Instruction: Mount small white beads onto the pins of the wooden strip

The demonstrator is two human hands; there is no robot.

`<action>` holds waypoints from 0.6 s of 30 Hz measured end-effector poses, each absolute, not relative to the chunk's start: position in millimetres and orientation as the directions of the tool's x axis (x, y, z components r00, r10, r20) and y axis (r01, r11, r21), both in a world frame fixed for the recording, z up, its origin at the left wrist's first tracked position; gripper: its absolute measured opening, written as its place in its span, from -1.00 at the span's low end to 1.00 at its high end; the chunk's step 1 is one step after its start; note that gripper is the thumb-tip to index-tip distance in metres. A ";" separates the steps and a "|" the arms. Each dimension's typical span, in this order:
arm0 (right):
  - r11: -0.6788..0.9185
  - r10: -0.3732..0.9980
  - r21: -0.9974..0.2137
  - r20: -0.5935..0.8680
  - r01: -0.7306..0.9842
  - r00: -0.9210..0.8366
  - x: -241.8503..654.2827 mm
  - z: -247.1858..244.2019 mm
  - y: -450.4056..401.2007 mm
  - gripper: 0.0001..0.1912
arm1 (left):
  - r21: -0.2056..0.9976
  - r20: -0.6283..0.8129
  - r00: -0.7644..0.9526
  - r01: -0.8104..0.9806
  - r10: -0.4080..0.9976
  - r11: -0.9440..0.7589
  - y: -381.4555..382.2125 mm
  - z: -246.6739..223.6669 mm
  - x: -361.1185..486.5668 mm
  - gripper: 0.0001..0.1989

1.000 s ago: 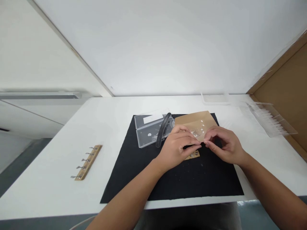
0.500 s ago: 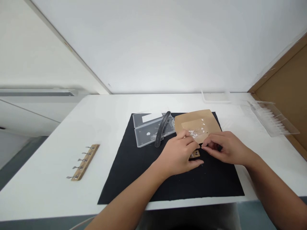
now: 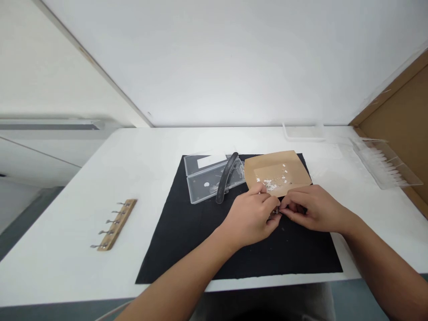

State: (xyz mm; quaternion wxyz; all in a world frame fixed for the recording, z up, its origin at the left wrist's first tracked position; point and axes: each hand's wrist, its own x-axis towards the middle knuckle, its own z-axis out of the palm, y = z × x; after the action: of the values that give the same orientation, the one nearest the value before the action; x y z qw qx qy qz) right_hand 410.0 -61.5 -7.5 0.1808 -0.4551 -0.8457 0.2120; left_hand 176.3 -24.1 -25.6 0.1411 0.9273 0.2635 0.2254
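My left hand (image 3: 253, 216) is closed, thumb and fingertips wrapped round a small wooden strip with metal fittings that it almost wholly hides; a shiny metal bit (image 3: 277, 211) shows at the fingertips. Close against it, the fingers of my right hand (image 3: 309, 208) are pinched together at that metal bit. What they hold is too small to make out. Just beyond both hands lies a sheet of brown paper (image 3: 302, 171) with small white flakes (image 3: 271, 184) scattered on it. Beneath everything is a black mat (image 3: 187, 240).
An open clear plastic case (image 3: 197, 191) holds small clear pieces, with a curved black nail file (image 3: 226, 178) across it. Left on the white table (image 3: 76, 214) lies a wooden strip with metal clips (image 3: 117, 225). Clear trays (image 3: 381, 167) stand at the right, beside a brown board (image 3: 401, 120).
My left thumb has moved up and closed over the small wooden strip, which showed below the fingers before. My right fingertips have come slightly down and nearer to it.
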 end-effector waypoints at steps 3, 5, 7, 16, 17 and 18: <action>0.496 0.848 -0.533 0.127 0.685 -0.515 410.9 -8.0 -59.9 -0.90 | 0.409 0.328 0.758 0.424 0.564 -0.808 -23.8 -26.4 176.2 -0.95; 0.487 0.854 -0.540 0.132 0.686 -0.503 412.4 -8.3 -58.9 -0.91 | 0.431 0.326 0.751 0.422 0.574 -0.797 -23.5 -26.6 175.8 -0.93; 0.474 0.862 -0.548 0.131 0.689 -0.489 414.1 -8.6 -58.2 -0.92 | 0.449 0.323 0.746 0.421 0.582 -0.788 -23.3 -26.6 175.5 -0.91; 0.492 0.855 -0.527 0.143 0.693 -0.498 419.1 -10.6 -57.8 -0.91 | 0.525 0.315 0.706 0.427 0.634 -0.736 -25.4 -31.5 178.5 -0.89; 0.492 0.856 -0.521 0.146 0.697 -0.496 419.8 -10.9 -57.8 -0.91 | 0.531 0.315 0.702 0.428 0.639 -0.731 -25.7 -32.3 178.8 -0.88; 0.491 0.858 -0.517 0.147 0.701 -0.492 420.4 -11.1 -57.8 -0.91 | 0.536 0.315 0.698 0.429 0.643 -0.727 -26.0 -33.1 179.0 -0.88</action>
State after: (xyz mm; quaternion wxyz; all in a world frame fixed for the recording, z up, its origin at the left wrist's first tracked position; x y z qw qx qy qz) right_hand 420.4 -57.8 -11.1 0.1970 -0.4637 -0.8406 0.1989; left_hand 179.0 -26.0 -33.1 0.2162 0.8956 0.2993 0.2480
